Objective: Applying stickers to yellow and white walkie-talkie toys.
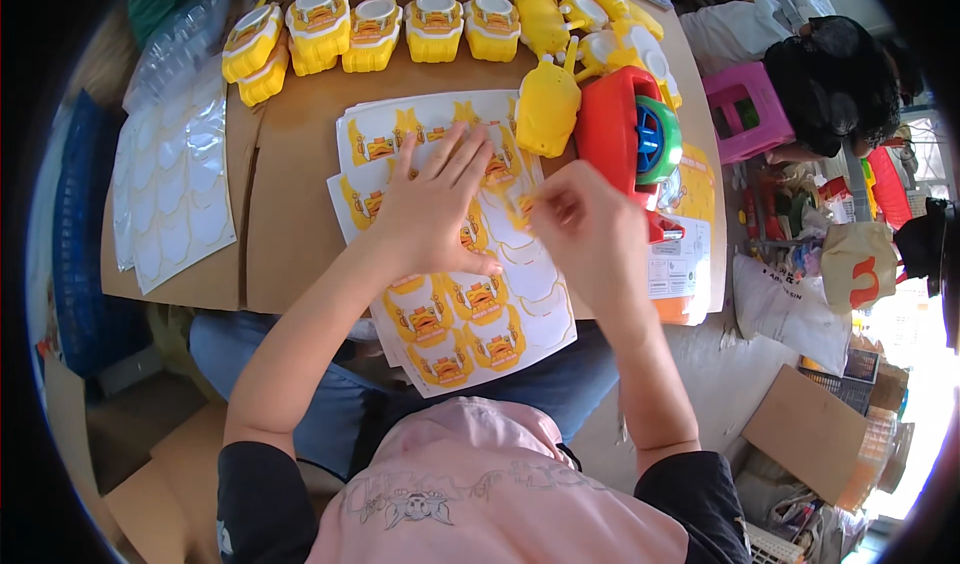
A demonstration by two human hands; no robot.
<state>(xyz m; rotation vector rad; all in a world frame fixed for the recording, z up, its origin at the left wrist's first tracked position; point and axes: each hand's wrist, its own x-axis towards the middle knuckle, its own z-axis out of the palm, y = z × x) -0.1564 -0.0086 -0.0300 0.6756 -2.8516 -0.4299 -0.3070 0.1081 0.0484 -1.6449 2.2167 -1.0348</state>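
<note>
A sheet of yellow and orange cartoon stickers (540, 309) lies tilted at the front of the table, on top of other such sheets. Its right side shows bare white backing with outlines where stickers are gone. My left hand (432, 209) rests flat on it, fingers spread, thumb pointing right. My right hand (592, 226) is pinched at the edge of a sticker (520, 206) that lifts from the sheet; the fingertips partly hide it. Just beyond the right hand stands a yellow plastic walkie-talkie-shaped toy (547, 109).
Stickered yellow toys (436, 29) line the table's far side, with a loose pile (605, 24) to their right. A red tape dispenser (608, 124) sits beside my right hand. At left lie used backing sheets (180, 179). Another person (835, 84) and a pink stool (745, 109) are at the right.
</note>
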